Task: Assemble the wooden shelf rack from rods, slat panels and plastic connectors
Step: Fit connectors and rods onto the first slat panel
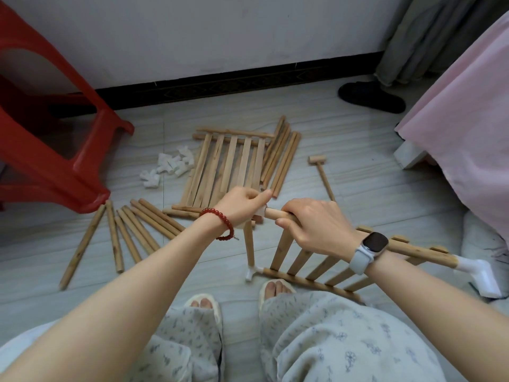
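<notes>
Item: slat panel [311, 260], partly built, held up on edge in front of my knees. Its top rail [275, 213] runs from lower right to upper left, bare end pointing left.

Right hand [316, 224]: wrapped over the top rail just behind that bare end, fingers curled round the wood, thumb underneath. A firm hold, I judge.

Left hand [242, 205]: closed on a white plastic connector [260, 213], which shows only as a sliver between the fingers. It sits right at the rail's end; I cannot tell whether the rail has entered the socket yet.

Relation that matters: the connector lies directly left of the right hand's grip, in line with the rail's long axis. The left hand is the nearer one to the joint, so my reading is that the push should travel along the rail, left hand driving rightward and right hand bracing.

Also attached: a short rod [249, 244] dropping from beneath the left hand to a lower connector [252, 271] on the floor, and a corner connector [479, 271] at the panel's far right end.

Stock on the floor (all untouched):
- second slat panel [228, 164], lying flat
- loose rods [129, 232] to the left, more [281, 158] beyond the flat panel
- heap of white connectors [170, 166]
- small wooden mallet [322, 175], well apart to the right

Progress, by my estimate: early.
</notes>
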Available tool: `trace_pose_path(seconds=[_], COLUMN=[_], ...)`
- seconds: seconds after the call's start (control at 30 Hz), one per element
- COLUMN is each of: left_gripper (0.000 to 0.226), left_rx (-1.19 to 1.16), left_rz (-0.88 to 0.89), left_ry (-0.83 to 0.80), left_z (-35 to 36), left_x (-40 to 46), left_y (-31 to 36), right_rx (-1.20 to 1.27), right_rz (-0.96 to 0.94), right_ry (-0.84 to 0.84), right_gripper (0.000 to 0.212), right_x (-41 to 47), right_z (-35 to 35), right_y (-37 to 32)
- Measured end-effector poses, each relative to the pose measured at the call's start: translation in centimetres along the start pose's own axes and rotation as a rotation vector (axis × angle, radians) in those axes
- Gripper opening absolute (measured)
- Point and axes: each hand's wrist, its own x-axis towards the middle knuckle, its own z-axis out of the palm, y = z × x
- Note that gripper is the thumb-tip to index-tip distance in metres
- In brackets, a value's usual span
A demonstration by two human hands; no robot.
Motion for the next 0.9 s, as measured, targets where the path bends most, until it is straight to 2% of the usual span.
trace_pose_path(seconds=[0.07, 0.13, 0.3, 0.4, 0.5, 0.57, 0.7, 0.77, 0.83, 0.9], left_gripper=[0.027, 0.019, 0.027, 0.027, 0.03, 0.029, 0.025, 0.023, 0.017, 0.011], left_rx=[-0.071, -0.016, 0.3, 0.492, 0.567, 0.534, 0.301, 0.129, 0.018, 0.014], left_rz=[0.062, 0.094, 0.091, 0.132, 0.22, 0.322, 0.642, 0.723, 0.716, 0.676], left_ry=[-0.086, -0.164, -0.321, -0.338, -0.223, -0.049, 0.372, 0.532, 0.605, 0.593], left_z=[-0.8, -1.8, -4.5, -5.2, -5.1, -4.8, -4.5, -4.8, -5.6, -6.4], left_x=[-0.9, -1.1, -0.2, 0.1, 0.2, -0.1, -0.5, -0.3, 0.0, 0.5], left_y=[-0.3, -0.3, 1.7, 2.0, 1.8, 1.2, -0.9, -1.2, -0.8, -0.5], right_rx=[-0.02, -0.038, -0.052, -0.059, -0.056, -0.056, -0.056, -0.001, 0.035, 0.029], right_rz=[0.0, 0.0, -0.029, -0.015, 0.012, 0.029, 0.017, 0.019, 0.017, 0.007], right_ry=[0.007, 0.015, 0.018, -0.018, -0.009, 0.01, 0.076, 0.079, 0.101, 0.13], right_gripper=[0.03, 0.03, 0.027, 0.03, 0.025, 0.023, 0.023, 0.023, 0.024, 0.027], right_x=[0.1, 0.4, 1.1, 1.6, 2.3, 2.7, 3.9, 4.6, 5.3, 6.1], right_z=[-0.3, -0.9, -2.2, -2.3, -2.5, -2.9, -4.6, -5.5, -6.1, -5.9], right_y=[0.3, 0.6, 0.5, 0.1, -0.6, -1.1, -1.9, -2.3, -2.6, -2.7])
